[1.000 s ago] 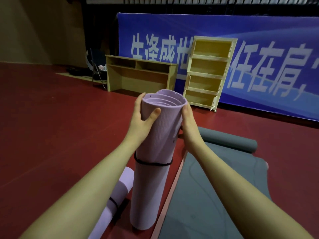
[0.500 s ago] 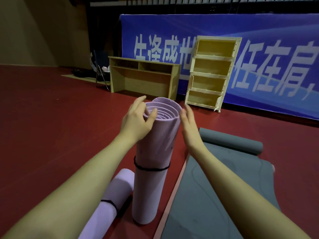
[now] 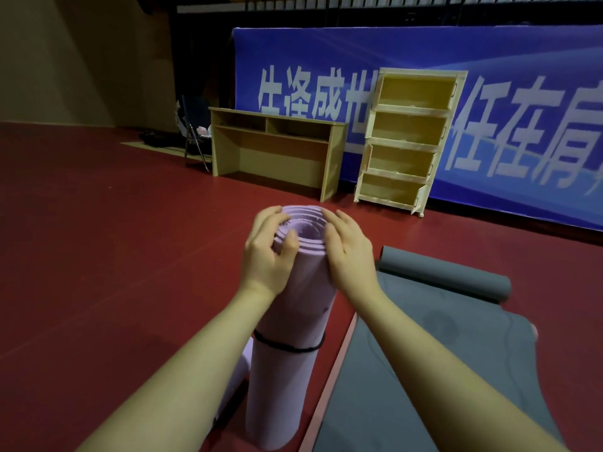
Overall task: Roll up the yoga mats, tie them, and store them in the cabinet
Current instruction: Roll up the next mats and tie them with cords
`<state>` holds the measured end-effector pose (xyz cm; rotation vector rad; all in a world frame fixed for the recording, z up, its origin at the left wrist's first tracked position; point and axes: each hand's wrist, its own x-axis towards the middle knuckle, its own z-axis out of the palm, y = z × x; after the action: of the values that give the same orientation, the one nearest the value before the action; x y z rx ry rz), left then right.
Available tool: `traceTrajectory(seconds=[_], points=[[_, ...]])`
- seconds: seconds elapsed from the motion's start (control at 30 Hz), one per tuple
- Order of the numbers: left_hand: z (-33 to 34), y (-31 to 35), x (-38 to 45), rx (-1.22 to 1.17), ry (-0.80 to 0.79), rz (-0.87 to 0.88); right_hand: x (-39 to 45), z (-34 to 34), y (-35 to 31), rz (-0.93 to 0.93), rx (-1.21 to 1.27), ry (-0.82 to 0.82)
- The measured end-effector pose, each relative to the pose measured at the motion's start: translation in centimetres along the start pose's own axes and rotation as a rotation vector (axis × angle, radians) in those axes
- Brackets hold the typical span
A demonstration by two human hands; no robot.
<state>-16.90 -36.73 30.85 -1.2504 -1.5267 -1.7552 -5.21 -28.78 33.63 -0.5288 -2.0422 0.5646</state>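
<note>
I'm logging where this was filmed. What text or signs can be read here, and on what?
"生逢成世": large white characters on the blue banner, left of the tall cabinet; the first three are partly blurred.
"任在肩": same banner, right of the cabinet; the line runs on out of frame.
The purple rolled mat and the grey mat bear no readable text.

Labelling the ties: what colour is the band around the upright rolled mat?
Black, seen in the head view: band circling the lilac mat.

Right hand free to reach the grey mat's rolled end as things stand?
Probably yes: the right hand only rests on the standing purple roll, and bare floor separates it from the grey mat, which lies to its right.
</note>
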Motion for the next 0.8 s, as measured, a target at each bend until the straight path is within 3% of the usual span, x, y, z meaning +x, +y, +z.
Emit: traceTrajectory(seconds=[0.3,0.47,0.57,0.8], points=[[1.0,-0.6,0.6,0.056,-0.042,-0.104,1.1,0.9,1.2,0.048,0.073,-0.017],[-0.3,-1.9,-3.4,-0.148,-0.234,-0.317,0.2,-0.3,1.8,-0.014,0.223,-0.146],[-0.7,-4.0,-8.6,-0.067,-0.410,-0.527,-1.4,-1.7,2.9,-0.113,0.232,-0.194],[0.1,-1.5,-9.2,-0.038,-0.389,-0.530,-3.7,-3.4,3.4,-0.074,0.188,-0.014]])
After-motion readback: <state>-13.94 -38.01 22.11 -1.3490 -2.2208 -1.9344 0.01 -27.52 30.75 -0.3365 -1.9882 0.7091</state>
